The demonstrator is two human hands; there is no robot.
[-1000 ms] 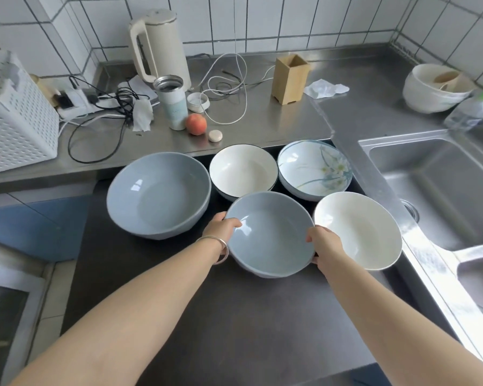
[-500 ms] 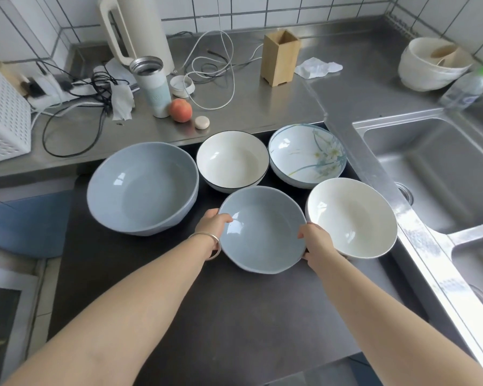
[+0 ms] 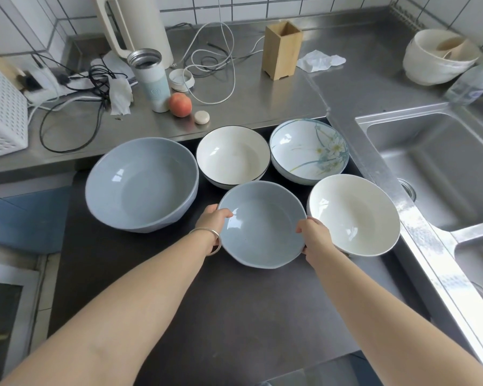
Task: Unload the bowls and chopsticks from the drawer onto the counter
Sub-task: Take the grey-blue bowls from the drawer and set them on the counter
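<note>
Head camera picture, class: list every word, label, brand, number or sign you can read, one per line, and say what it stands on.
No text here can be read.
Tumbler: a faint mark on its pale body, too blurred to read.
Clear bottle: a purplish label, too blurred to read.
Kettle, wooden holder and the small blue bowl in both hands: no lettering visible.

Five bowls, all upright, on dark drawer surface [image 3: 234, 307]. Small grey-blue bowl [image 3: 262, 225] centre; large grey-blue bowl [image 3: 141, 183] at 9 o'clock; black-rimmed white bowl [image 3: 232, 156] at 12; floral bowl [image 3: 308, 150] at 1; plain white bowl [image 3: 353, 214] at 3, just beside.
</note>
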